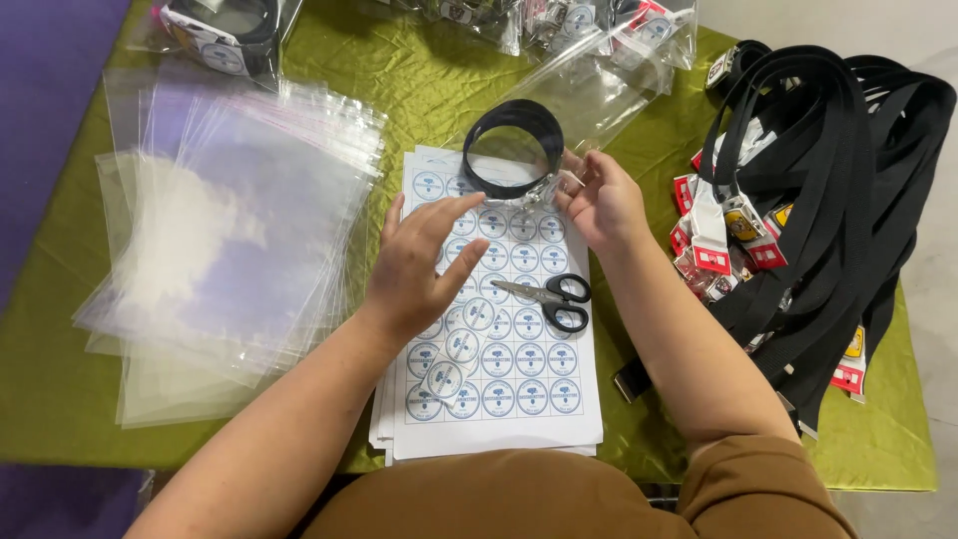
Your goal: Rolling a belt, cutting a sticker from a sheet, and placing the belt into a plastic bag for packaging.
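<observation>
Pinching the rolled black belt point(512, 150) steady, right hand point(602, 205) should hold firm; left hand point(417, 268), fingers spread, peels stickers point(496, 324) just below.

The person wears a brown garment, a dull ochre-brown tone, which fills the lower middle of the frame. Its cloth looks plain and smooth, without pattern or print. A short sleeve point(768, 489) of the same brown cloth shows at the lower right of the frame, with soft folds near its edge. Both forearms are bare from there to the hands. The left hand point(419, 265) and the right hand point(604, 205) carry no gloves, and no ring, watch or bracelet is visible.
</observation>
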